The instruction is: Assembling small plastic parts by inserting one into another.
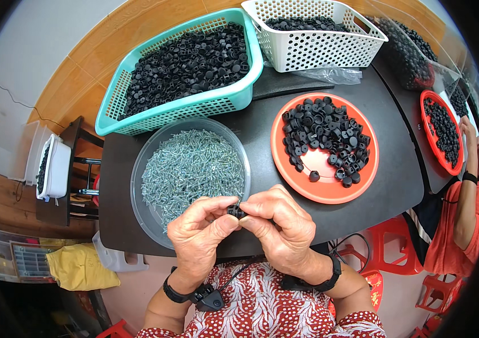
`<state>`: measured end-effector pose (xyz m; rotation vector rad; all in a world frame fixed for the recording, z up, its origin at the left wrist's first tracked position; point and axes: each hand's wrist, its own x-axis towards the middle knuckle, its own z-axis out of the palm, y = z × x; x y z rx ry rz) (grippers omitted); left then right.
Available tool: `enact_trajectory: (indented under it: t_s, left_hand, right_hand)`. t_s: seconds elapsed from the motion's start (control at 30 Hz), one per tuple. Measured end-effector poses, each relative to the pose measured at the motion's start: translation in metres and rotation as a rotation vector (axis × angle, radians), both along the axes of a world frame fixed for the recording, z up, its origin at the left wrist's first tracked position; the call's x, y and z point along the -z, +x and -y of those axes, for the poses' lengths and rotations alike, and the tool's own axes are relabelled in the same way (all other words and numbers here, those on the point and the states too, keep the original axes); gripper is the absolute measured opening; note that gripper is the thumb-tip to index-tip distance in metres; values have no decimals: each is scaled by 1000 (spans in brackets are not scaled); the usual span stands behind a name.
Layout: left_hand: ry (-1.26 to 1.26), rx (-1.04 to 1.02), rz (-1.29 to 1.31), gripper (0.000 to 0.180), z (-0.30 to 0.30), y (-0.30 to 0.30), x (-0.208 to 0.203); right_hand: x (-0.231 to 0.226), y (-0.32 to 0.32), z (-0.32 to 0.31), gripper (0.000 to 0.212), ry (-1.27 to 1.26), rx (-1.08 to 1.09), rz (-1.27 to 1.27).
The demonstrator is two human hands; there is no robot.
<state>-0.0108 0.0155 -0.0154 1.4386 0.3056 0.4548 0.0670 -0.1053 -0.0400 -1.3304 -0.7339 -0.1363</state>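
My left hand (197, 234) and my right hand (283, 228) meet over the near edge of the dark table. Between their fingertips is a small black plastic cap (236, 212), pinched from both sides. The right thumb and forefinger also close on what looks like a thin metal screw at the cap's top, mostly hidden. Just beyond the left hand stands a clear round tub (245, 163) heaped with silvery screws (191, 169). To the right lies an orange-red plate (321, 194) bearing many black caps (329, 129), a single one resting apart near its front.
A turquoise basket (194, 110) full of black parts stands at the back left, beside a white perforated basket (329, 50). At right, another person's hand (467, 128) is near a red tray (426, 135) of black parts. Red stools (391, 248) stand below the table.
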Motion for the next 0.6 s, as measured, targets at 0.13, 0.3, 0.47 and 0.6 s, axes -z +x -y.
enact_trajectory:
  t_s: [0.13,0.3,0.47,0.6]
  left_hand:
    - [-15,9,20,28,-1,1,-2]
    - [211,36,96,27,-6,2,2]
    - [204,39,24,28,-4,0,-4]
    - [178,44,-6,27,-2,-1,-5]
  right_hand:
    - [0,1,0,24,-8,2,24]
    - [3,1,1,25,1,-7,44]
    - [3,1,1,26,23,4,37]
    - [5,0,2,25,13,5,30]
